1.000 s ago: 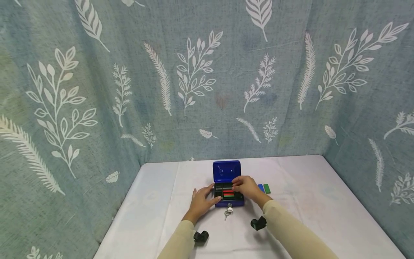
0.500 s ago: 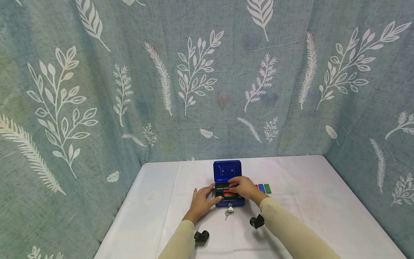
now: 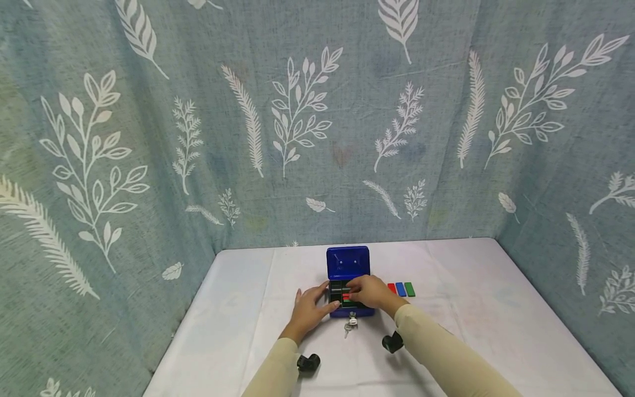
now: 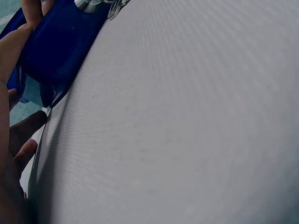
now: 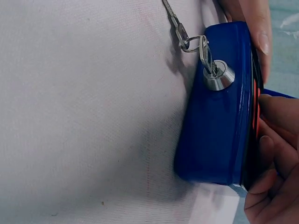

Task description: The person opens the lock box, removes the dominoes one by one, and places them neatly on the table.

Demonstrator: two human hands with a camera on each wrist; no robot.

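Note:
A small blue cash box (image 3: 338, 312) stands with its lid (image 3: 347, 262) raised and a black compartment tray inside. My left hand (image 3: 308, 310) rests along its left side, fingers spread and thumb lying over the rim. My right hand (image 3: 373, 291) reaches over the tray from the right. Its bent fingers pinch a red strip-like block (image 5: 256, 105) at the tray. A bit of green shows beside the red in the head view; the right fingers hide most of the tray.
Keys (image 3: 349, 329) on a ring hang from the lock (image 5: 219, 76) at the box's front. Right of the box, a red block (image 3: 392, 288), a blue block (image 3: 401, 289) and a green block (image 3: 409, 289) lie side by side on the white tablecloth (image 3: 461, 325). A leaf-patterned curtain surrounds the table.
My right hand has moved left and toward the front of the tray, over the red and green pieces. The red block on the table has come into view. My left hand stays in place.

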